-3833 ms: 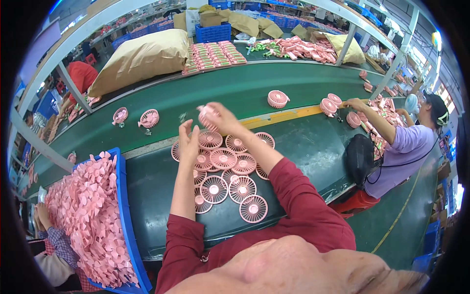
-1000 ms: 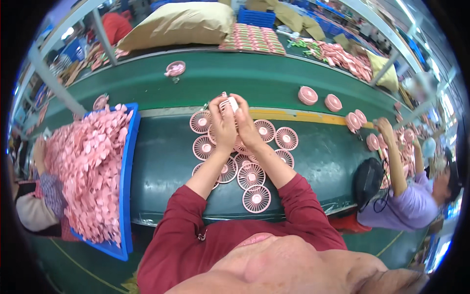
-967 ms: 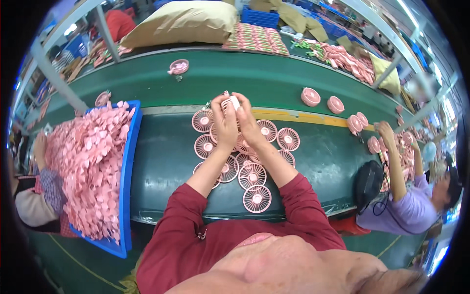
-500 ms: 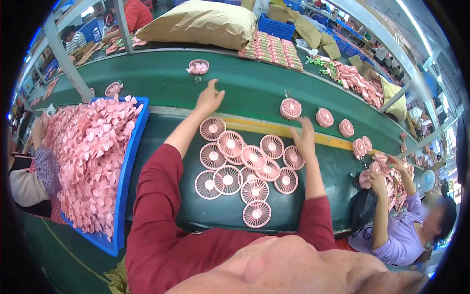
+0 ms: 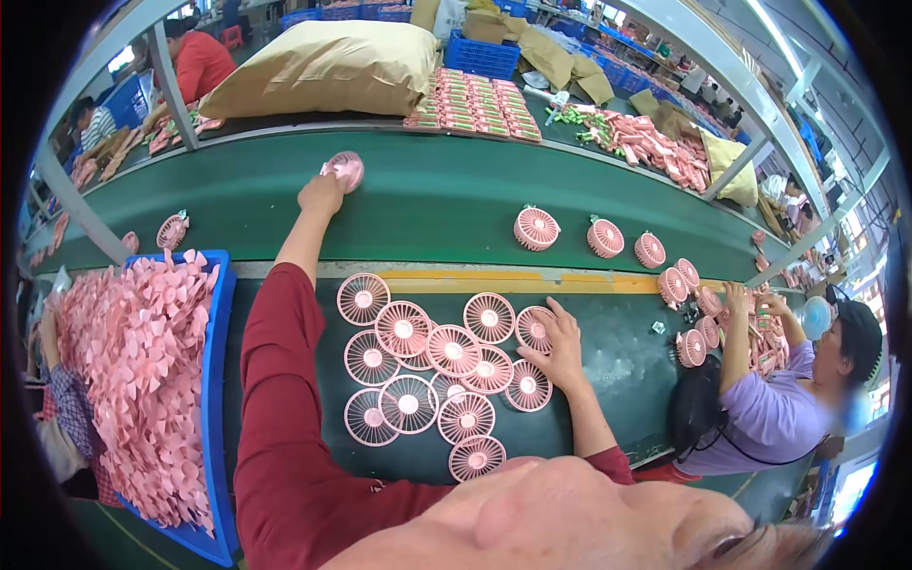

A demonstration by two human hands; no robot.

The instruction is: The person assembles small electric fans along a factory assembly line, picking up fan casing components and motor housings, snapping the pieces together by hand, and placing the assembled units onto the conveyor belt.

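The left hand point(image 5: 321, 193) reaches far across the smooth green conveyor belt point(image 5: 437, 204), fingers closed around a round pink plastic fan point(image 5: 345, 169), tilted on edge. The right hand point(image 5: 560, 342) rests open on flat-lying ribbed fan grilles point(image 5: 432, 375) nearby.

left hand point(image 5: 321, 195): I'm reaching far out over the green conveyor belt point(image 5: 446, 204), fingers closing around a pink fan point(image 5: 346, 169)
right hand point(image 5: 559, 339): I'm resting it on the pile of pink fan grilles point(image 5: 439, 375), touching the rightmost ones
blue tray point(image 5: 215, 380): sitting at my left, heaped with pink fan blades point(image 5: 128, 366)
belt: carrying three more pink fans point(image 5: 589, 236) to the right
co-worker point(image 5: 774, 404): handling fans at the far right
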